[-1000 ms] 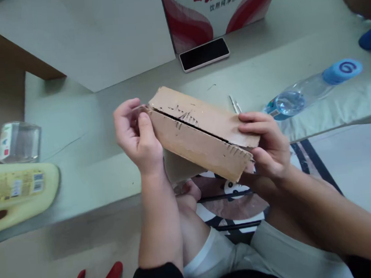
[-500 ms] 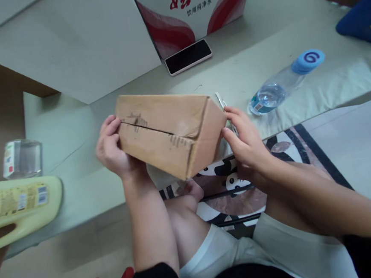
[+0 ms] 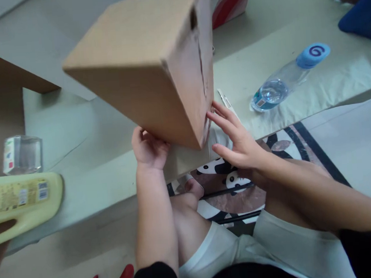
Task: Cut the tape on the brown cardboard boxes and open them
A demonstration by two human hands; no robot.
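Note:
A brown cardboard box (image 3: pixel 126 88) is tilted up in front of me, with its taped, slit side facing right. My left hand (image 3: pixel 150 148) holds it from below at the lower edge, its fingers partly hidden under the box. My right hand (image 3: pixel 233 137) has its fingers spread, and the fingertips are at the box's lower right side. Just beyond the right fingers, a thin light-coloured cutter-like tool (image 3: pixel 225 99) lies on the pale cloth surface (image 3: pixel 88 172).
A clear water bottle with a blue cap (image 3: pixel 274 91) lies at the right. On the left are a clear container (image 3: pixel 24 154) and a yellow bottle (image 3: pixel 23 201). A large white box (image 3: pixel 52 38) stands behind, and a blue object (image 3: pixel 362 20) sits at the far right.
The box has been turned and raised toward the camera, and its slit side now faces right. My left hand has moved right beneath it. My right hand's fingers have spread.

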